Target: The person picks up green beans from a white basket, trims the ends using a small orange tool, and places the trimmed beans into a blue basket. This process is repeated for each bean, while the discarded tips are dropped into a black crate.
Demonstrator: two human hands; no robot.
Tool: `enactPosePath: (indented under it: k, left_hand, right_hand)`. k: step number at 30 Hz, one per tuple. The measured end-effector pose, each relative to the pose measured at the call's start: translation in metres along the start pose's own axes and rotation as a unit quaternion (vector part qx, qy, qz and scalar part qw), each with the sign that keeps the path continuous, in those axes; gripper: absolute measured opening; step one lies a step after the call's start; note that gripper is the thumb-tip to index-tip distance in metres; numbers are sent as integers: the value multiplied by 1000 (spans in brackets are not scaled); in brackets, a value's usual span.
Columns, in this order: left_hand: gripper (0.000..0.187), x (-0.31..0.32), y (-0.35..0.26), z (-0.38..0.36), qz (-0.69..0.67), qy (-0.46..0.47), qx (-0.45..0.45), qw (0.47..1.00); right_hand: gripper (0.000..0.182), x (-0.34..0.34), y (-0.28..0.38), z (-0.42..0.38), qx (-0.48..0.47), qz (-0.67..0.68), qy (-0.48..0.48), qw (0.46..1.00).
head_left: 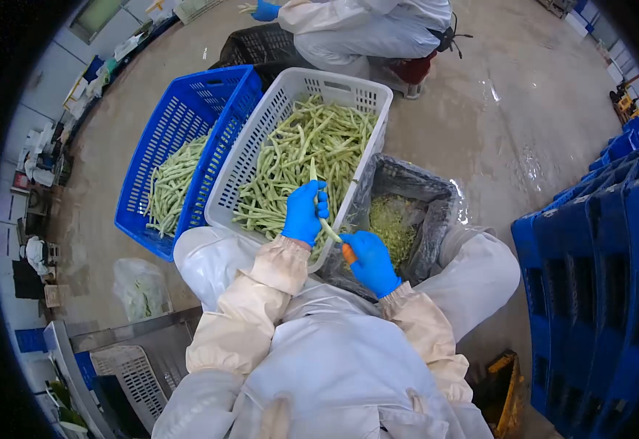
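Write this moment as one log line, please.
left hand: holds green bean | right hand: grips orange-handled tool | white crate: beans | grey bin: trimmings

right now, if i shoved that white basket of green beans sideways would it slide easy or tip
The white basket probably slides rather than tips: it is wide, shallow and sits low. It is heaped with green beans, so likely heavy for its size. It touches the blue basket beside it, and the wet-looking floor may ease sliding.

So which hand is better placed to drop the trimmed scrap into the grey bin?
Probably the right hand: it holds an orange-handled tool right beside the grey scrap bin. The left hand grips the green bean over the white basket.
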State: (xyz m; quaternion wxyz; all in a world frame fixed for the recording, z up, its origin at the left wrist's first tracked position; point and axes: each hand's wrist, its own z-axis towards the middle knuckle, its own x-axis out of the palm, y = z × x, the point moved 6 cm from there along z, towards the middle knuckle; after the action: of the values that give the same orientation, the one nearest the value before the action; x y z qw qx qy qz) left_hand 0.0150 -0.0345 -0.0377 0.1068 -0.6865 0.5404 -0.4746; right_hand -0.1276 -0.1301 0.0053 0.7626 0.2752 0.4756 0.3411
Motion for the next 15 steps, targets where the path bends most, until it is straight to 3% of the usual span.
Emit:
enactPosePath:
  k: [5,11,13,14,15]
  left_hand:
    - [20,22,-10,-17,82,-15,50,995]
    - [16,47,-5,-18,251,31,97,963]
    - [18,60,2,-23,403,81,98,906]
    - [18,61,2,-25,404,81,99,906]
    - [21,66,4,-29,459,119,97,875]
  right_hand:
    - [23,0,2,-4,5,-20,-24,1000]
    - [26,12,13,-5,-32,-122,67,990]
    - [24,21,18,-7,-67,-141,108,982]
    - [24,19,17,-7,-67,-141,107,982]
    - [20,2,12,-5,-37,-94,13,995]
